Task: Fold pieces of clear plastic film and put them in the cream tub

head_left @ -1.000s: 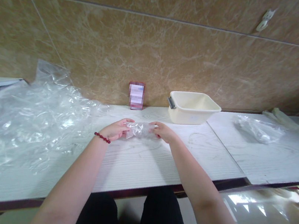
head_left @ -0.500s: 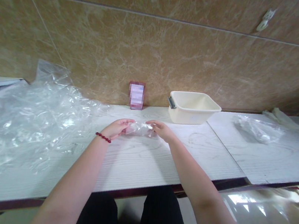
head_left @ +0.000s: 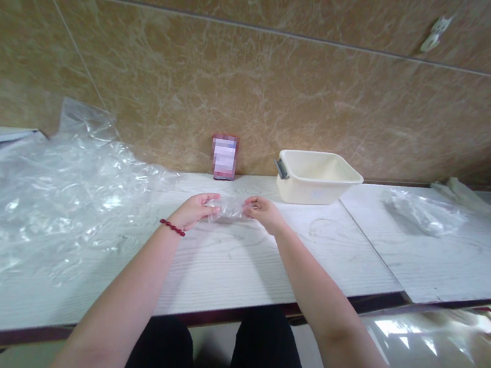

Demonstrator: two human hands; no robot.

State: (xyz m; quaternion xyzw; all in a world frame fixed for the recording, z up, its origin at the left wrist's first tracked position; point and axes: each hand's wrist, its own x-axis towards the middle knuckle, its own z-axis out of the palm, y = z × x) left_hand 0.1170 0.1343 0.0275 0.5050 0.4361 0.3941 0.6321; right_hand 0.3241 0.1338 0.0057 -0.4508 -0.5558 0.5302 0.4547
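A small crumpled piece of clear plastic, perhaps a bag (head_left: 231, 208), stretches between my two hands above the white wood-grain table (head_left: 233, 268). My left hand (head_left: 197, 209), with a red bead bracelet at its wrist, pinches the left end between thumb and fingers. At the other end, my right hand (head_left: 263, 212) grips the plastic with closed fingertips. Parts of the plastic are hidden behind the fingers. To the left of my left hand spreads a large heap of clear plastic bags (head_left: 72, 201).
A cream plastic tub (head_left: 314, 188) with a grey handle stands at the back, right of my hands. A small blurred card or box (head_left: 225, 157) leans against the brown marbled wall (head_left: 174, 75). More clear plastic (head_left: 428, 215) lies at the right.
The clear plastic is bunched shorter between my hands. My left hand has shifted slightly right, and my right hand's fingers have drawn closer together.
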